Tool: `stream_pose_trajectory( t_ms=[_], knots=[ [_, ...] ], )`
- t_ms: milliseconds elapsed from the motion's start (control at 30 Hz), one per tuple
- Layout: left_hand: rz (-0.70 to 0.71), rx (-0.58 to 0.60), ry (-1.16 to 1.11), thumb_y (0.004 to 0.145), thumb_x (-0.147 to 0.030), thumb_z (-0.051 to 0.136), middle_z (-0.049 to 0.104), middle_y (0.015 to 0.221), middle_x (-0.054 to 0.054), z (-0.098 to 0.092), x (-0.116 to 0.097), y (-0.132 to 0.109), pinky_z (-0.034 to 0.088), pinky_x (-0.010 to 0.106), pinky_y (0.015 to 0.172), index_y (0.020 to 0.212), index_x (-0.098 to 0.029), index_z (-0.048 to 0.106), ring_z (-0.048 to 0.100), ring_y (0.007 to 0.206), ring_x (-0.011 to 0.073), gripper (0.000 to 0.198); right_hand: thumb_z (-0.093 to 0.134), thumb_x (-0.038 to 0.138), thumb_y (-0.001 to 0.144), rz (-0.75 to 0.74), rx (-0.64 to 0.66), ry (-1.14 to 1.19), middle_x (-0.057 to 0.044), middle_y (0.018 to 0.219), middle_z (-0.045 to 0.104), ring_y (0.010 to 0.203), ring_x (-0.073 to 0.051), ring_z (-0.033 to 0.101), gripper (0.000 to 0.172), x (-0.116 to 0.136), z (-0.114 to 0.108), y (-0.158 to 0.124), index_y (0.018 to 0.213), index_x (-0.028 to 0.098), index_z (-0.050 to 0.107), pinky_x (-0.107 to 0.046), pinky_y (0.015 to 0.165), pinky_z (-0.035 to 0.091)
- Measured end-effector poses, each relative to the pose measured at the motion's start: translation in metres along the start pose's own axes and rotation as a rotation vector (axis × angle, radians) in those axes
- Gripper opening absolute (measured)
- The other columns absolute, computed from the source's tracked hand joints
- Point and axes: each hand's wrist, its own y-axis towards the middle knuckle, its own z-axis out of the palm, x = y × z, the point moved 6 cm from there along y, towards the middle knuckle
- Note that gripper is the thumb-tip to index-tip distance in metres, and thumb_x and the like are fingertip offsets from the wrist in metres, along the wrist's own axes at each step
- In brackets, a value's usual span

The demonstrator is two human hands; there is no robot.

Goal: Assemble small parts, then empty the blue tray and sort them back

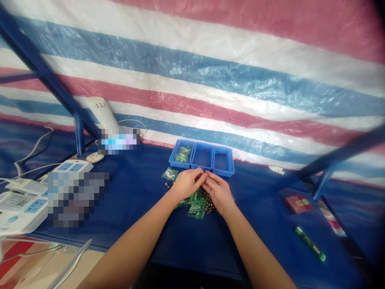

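My left hand [188, 183] and my right hand [219, 191] meet fingertip to fingertip just in front of the blue bins. Both are closed in a pinch, and whatever lies between the fingers is too small to name. Below them on the table is a pile of small green-tinted plastic packets [197, 206], with loose brass-coloured screws [210, 204] beside it, partly hidden by my right hand. One more packet [170, 173] lies left of my left hand. Of the three joined blue bins, the left bin [180, 164] holds packets; the middle bin [202, 157] has a tiny dark piece in it.
The right bin [223, 160] stands against the striped tarp [192, 96]. White power strips [33, 206] with cables fill the table's left side, near a white cylinder [104, 114]. At right lie a red box [297, 204] and a green stick-shaped pack [310, 243]. Blue frame bars slant up both sides.
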Motion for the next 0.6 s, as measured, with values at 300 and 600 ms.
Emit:
stream_pose_trajectory(
  t_ms=[300, 600],
  knots=[
    [-0.020, 0.001, -0.133, 0.097, -0.036, 0.043, 0.062, 0.070, -0.002, -0.0008, 0.0006, -0.0003, 0.044, 0.023, 0.061, 0.108, -0.023, 0.057, 0.059, 0.063, 0.0135, 0.022, 0.084, 0.029, 0.068, -0.055, 0.022, -0.061, -0.010, 0.097, 0.076, 0.096, -0.026, 0.071, 0.034, 0.0052, -0.0022, 0.0024, 0.097, 0.014, 0.073, -0.047, 0.103, 0.049],
    [-0.040, 0.003, -0.156, 0.097, -0.038, 0.041, 0.062, 0.069, -0.002, 0.0029, 0.0039, 0.0001, 0.040, 0.023, 0.055, 0.104, -0.022, 0.056, 0.058, 0.059, 0.0136, 0.023, 0.084, 0.034, 0.067, -0.065, 0.024, -0.112, -0.008, 0.090, 0.076, 0.090, -0.025, 0.072, 0.034, 0.0094, -0.0005, 0.0021, 0.093, 0.016, 0.074, -0.049, 0.100, 0.050]
  ],
)
